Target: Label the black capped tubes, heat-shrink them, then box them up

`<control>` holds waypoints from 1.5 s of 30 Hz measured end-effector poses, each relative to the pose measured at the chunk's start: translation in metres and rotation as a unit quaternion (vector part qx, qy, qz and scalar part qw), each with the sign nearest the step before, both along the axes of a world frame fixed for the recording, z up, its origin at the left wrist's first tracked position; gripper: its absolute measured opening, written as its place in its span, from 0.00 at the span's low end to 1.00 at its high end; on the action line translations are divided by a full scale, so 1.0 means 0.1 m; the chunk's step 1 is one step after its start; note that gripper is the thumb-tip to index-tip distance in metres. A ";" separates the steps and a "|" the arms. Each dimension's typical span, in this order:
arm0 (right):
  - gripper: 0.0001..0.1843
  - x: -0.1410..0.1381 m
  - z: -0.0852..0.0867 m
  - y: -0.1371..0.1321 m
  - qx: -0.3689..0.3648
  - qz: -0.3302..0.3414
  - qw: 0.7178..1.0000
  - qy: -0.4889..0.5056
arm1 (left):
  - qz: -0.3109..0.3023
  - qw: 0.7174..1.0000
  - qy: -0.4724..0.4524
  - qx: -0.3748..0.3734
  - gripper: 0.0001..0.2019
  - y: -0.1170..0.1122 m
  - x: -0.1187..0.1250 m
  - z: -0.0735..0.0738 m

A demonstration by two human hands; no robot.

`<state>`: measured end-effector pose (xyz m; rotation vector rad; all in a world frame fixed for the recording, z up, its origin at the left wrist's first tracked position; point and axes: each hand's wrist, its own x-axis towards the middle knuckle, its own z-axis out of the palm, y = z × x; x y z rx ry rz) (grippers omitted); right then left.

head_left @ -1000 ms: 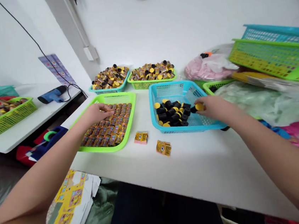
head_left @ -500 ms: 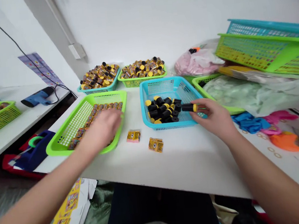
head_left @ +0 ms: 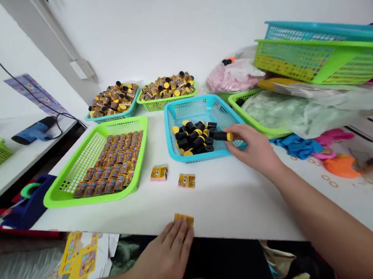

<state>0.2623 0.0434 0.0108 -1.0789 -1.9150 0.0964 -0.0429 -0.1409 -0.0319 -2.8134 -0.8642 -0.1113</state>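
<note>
Lying in rows in the lime-green basket [head_left: 89,200] at centre left are wrapped cylinders [head_left: 112,167]. Right of it, on the counter [head_left: 233,201], sits one label stack [head_left: 159,173]; at the bottom centre the left hand [head_left: 170,252] lies flat, its outstretched fingers over a yellow label [head_left: 185,218] at the counter's front edge. Above that label is a second label stack [head_left: 187,180]. The blue basket [head_left: 204,156], right of centre, holds loose black cylinders [head_left: 193,138]; at its front right corner the right hand [head_left: 252,148] pinches a yellow-capped cylinder [head_left: 221,136] by the capped end. The hands are well apart. The step seems to be laying the label while fetching a cylinder; the next move likely calls for bringing both together, squarely aligned.
</note>
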 end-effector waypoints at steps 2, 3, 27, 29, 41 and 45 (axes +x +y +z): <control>0.14 -0.03 0.01 -0.01 0.005 -0.001 1.000 0.012 | -0.022 0.998 -0.050 -0.039 0.22 -0.01 -0.04 0.21; 0.14 -0.05 0.02 -0.03 0.007 0.002 1.000 0.022 | -0.023 0.993 -0.088 -0.068 0.22 0.04 -0.03 0.35; 0.15 -0.28 0.05 -0.35 -0.332 0.286 0.852 0.288 | 0.069 0.784 -0.466 -0.404 0.35 1.43 0.37 0.21; 0.15 -0.27 0.06 -0.34 -0.378 0.281 0.831 0.295 | 0.054 0.795 -0.462 -0.390 0.36 1.43 0.35 0.20; 0.16 -0.30 0.15 -0.40 -0.240 0.230 0.913 0.234 | 0.101 0.816 -0.461 -0.334 0.38 1.43 0.35 0.21; 0.15 -0.28 0.18 -0.41 -0.282 0.250 0.897 0.233 | 0.088 0.798 -0.478 -0.357 0.39 1.43 0.34 0.19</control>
